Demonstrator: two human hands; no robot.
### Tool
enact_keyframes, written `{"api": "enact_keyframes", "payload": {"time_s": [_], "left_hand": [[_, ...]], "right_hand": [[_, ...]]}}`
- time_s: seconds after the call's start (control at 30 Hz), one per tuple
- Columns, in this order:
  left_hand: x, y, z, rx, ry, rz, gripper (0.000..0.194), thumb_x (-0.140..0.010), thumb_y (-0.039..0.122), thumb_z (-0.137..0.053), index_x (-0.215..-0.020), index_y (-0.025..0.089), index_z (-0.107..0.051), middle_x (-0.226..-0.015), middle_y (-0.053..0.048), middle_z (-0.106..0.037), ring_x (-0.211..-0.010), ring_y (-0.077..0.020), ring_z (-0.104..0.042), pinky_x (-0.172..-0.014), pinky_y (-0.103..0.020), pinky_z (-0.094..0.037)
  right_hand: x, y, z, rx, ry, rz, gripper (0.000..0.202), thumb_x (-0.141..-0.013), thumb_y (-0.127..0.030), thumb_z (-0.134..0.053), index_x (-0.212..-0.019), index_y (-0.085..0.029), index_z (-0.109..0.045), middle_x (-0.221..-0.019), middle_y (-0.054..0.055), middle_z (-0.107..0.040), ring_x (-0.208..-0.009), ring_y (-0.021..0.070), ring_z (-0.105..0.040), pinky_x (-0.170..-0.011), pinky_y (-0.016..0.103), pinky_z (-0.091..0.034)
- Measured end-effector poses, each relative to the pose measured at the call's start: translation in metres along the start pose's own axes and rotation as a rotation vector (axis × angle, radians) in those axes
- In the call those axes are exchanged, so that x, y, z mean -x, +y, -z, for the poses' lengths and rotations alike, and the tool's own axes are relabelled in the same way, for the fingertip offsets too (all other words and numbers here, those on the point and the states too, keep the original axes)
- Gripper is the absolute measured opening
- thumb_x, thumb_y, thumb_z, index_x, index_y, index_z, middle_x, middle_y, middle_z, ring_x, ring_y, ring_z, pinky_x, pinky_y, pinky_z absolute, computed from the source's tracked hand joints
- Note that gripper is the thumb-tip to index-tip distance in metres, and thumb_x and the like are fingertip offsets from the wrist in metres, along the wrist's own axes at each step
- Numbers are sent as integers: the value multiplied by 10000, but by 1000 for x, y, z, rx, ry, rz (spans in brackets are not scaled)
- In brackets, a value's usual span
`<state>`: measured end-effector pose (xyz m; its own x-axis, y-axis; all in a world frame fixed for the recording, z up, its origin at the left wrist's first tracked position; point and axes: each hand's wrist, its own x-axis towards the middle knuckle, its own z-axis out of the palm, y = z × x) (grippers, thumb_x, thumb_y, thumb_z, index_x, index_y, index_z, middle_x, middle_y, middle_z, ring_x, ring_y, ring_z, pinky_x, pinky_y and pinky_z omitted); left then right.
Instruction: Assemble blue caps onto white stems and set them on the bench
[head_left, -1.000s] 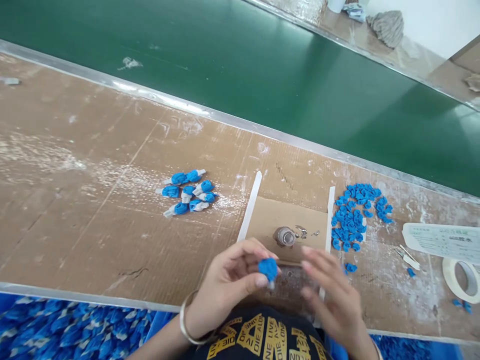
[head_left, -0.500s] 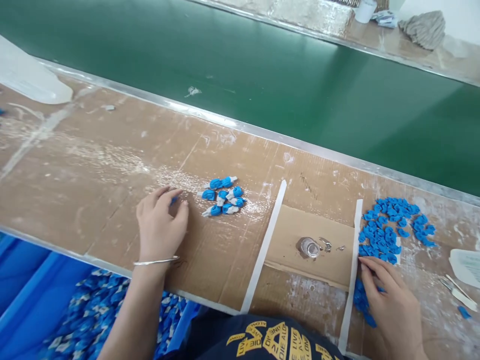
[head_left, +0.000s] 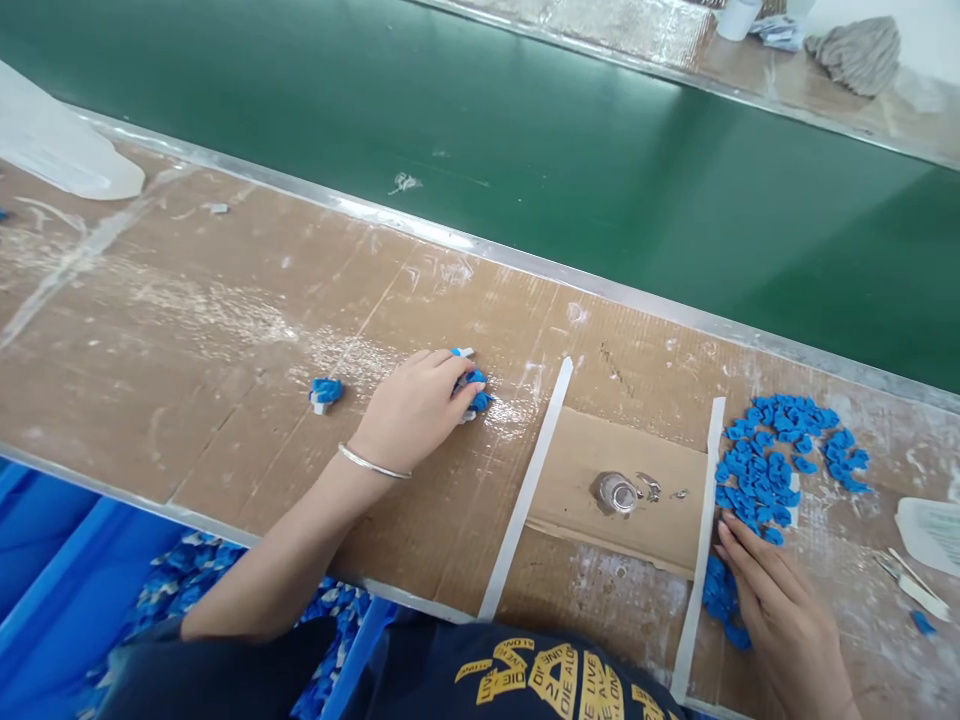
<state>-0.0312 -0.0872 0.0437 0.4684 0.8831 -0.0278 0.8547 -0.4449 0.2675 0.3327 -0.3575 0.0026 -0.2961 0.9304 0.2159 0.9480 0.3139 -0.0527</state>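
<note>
My left hand (head_left: pixel 416 408) lies palm down over a small cluster of blue-and-white assembled pieces (head_left: pixel 474 385) on the cardboard-covered bench, fingers curled around them. One more such piece (head_left: pixel 325 392) lies alone to its left. My right hand (head_left: pixel 780 602) rests flat at the near edge of a pile of loose blue caps (head_left: pixel 780 460), fingertips touching several of them. Between the hands sits a small clear glass jar (head_left: pixel 618 492) on a cardboard patch (head_left: pixel 600 450) edged with white tape strips.
A green conveyor belt (head_left: pixel 570 150) runs along the far side behind a metal rail. A blue bin (head_left: pixel 67 590) holding several blue pieces sits below the bench's near edge. A white paper label (head_left: pixel 934 530) and small white sticks lie at the far right.
My left hand set one piece down at the left, then slid right onto the cluster and covered it. My right hand stayed at the cap pile, fingers shifting slightly.
</note>
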Motion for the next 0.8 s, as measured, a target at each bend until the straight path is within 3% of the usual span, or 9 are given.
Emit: {"api": "enact_keyframes", "payload": {"time_s": [0.2, 0.27, 0.33, 0.43, 0.57, 0.67, 0.8], "left_hand": [[-21, -2, 5, 41, -177, 80, 149, -794, 311, -541, -820, 212, -649, -760, -73, -694, -760, -302, -653, -721, -374, -479], [-25, 1, 5, 68, -177, 70, 148, -764, 307, -544, -807, 216, -653, -720, -55, -663, -750, -290, -641, -722, -362, -469], [-23, 7, 7, 150, -100, 39, 219, -775, 335, -526, -871, 206, -676, -741, -47, -640, -765, -274, -627, -753, -367, -473], [-7, 19, 15, 474, -8, 23, 306, -802, 398, -557, -985, 187, -681, -818, -40, -618, -764, -231, -603, -756, -366, -492], [29, 41, 15, 1150, -216, 160, 206, -741, 328, -720, -867, 193, -628, -903, -45, -652, -670, -159, -580, -546, -262, -481], [57, 58, 0, 1509, -388, 286, 215, -753, 273, -757, -895, 190, -618, -950, -64, -709, -581, -108, -554, -445, -192, -429], [82, 75, -31, 1738, -471, 369, 312, -721, 228, -784, -1014, 178, -688, -761, -20, -704, -490, -87, -545, -390, -155, -370]], "right_hand": [[-6, 6, 5, 3, -34, 43, 472, -1071, -81, -297, -1543, -97, -324, -1353, 197, -585, -1161, 307, -637, -901, 449, -529], [-12, 3, 10, 13, -21, 67, 441, -1077, -93, -330, -1517, -94, -369, -1326, 192, -607, -1143, 308, -648, -880, 442, -533], [-24, -5, 16, -13, 42, 30, 413, -1077, -120, -419, -1490, -123, -424, -1272, 157, -650, -1082, 284, -678, -872, 418, -534], [-52, -26, 21, -167, 179, -85, 422, -1050, -144, -541, -1465, -189, -476, -1154, 97, -708, -933, 234, -709, -821, 366, -552], [-91, -51, 16, -372, 193, -43, 510, -1038, -122, -554, -1517, -222, -407, -1144, 81, -706, -888, 220, -671, -777, 348, -561], [-110, -57, 10, -377, 156, 34, 571, -1033, -102, -554, -1552, -212, -342, -1190, 89, -692, -880, 225, -643, -776, 361, -551], [-117, -57, 6, -276, 101, 45, 590, -1037, -121, -551, -1568, -208, -310, -1171, 93, -700, -866, 238, -643, -778, 379, -549]]}}
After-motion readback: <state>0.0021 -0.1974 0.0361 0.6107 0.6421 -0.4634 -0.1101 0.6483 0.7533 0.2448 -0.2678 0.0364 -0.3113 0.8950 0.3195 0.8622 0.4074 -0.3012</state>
